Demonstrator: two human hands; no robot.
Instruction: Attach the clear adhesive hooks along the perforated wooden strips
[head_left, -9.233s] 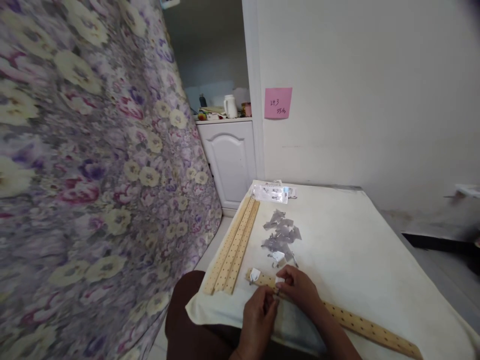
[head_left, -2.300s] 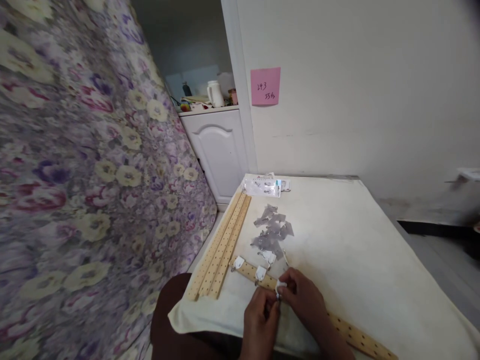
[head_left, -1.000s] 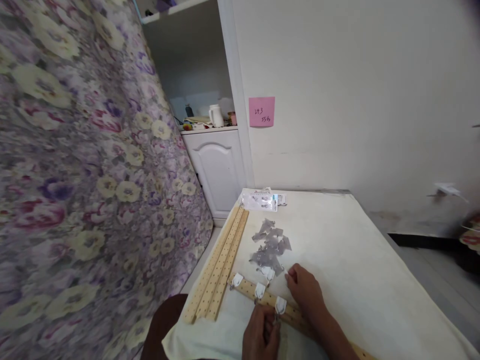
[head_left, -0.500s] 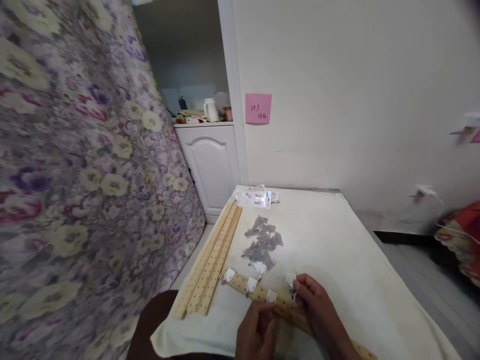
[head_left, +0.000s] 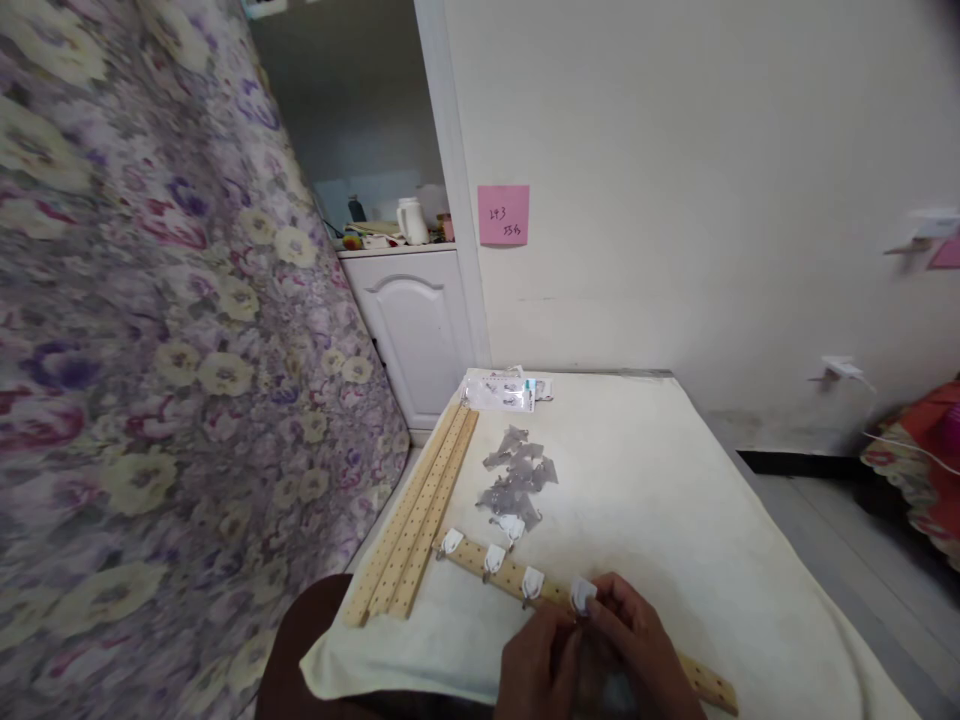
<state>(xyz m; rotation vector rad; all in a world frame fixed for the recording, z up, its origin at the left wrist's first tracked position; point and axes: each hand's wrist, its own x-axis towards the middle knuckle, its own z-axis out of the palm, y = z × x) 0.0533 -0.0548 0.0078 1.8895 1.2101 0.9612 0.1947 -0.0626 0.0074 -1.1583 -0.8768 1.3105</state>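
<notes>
A wooden strip with rows of holes [head_left: 480, 556] lies slantwise near the table's front edge. Several white hooks, one of them this left-hand hook [head_left: 451, 543], sit spaced along it. My right hand [head_left: 637, 640] pinches another white hook [head_left: 582, 594] by its edge, over the strip. Close beside it, my left hand [head_left: 536, 655] is closed at the hook's lower end; what its fingers grip is hidden. Behind the strip is a pile of grey hooks [head_left: 517, 485], with a loose white hook [head_left: 511, 528] at its near side.
More perforated wooden strips [head_left: 416, 520] lie side by side along the left table edge. Clear packaging [head_left: 499, 392] rests at the far end. A pale cloth [head_left: 637, 470] covers the table. A brown stool [head_left: 304, 645] stands at the front left.
My right hand has brought the white hook down and nearer the strip. My left hand has moved right and now meets it there. The view has shifted slightly.
</notes>
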